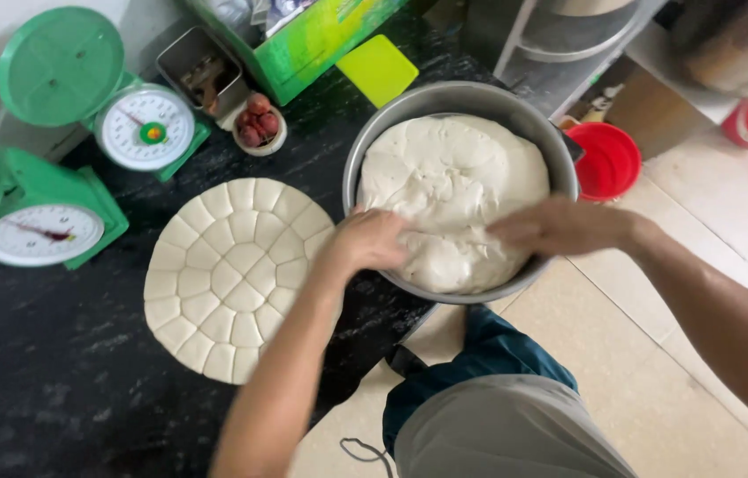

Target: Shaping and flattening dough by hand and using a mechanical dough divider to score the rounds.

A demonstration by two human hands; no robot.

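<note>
Both hands are in the bowl (360,168), a big round metal one that sits at the near edge of the dark bench (55,372) and hangs slightly over it. It holds a large pale mass of dough (453,177) that fills most of it. The left hand (372,241) comes in over the near-left rim, fingers curled down into the dough's edge; how firmly it grips, I cannot tell. The right hand (558,226) lies over the near-right side, flat and fairly open, fingers stretched toward the left hand and pressing on the dough's surface, though motion blur hides the fingertips. Just left of the bowl on the bench lies a flat round disc of dough (232,279) scored into many small segments, close to the left forearm. Further back stand two green dial scales (139,124) (33,232), one behind the other along the left side. Near them are a small bowl of reddish pieces (259,126), a metal tin (201,66) and a yellow-green scraper (378,69). A red bucket (606,159) sits on the tiled floor right of the bowl.
</note>
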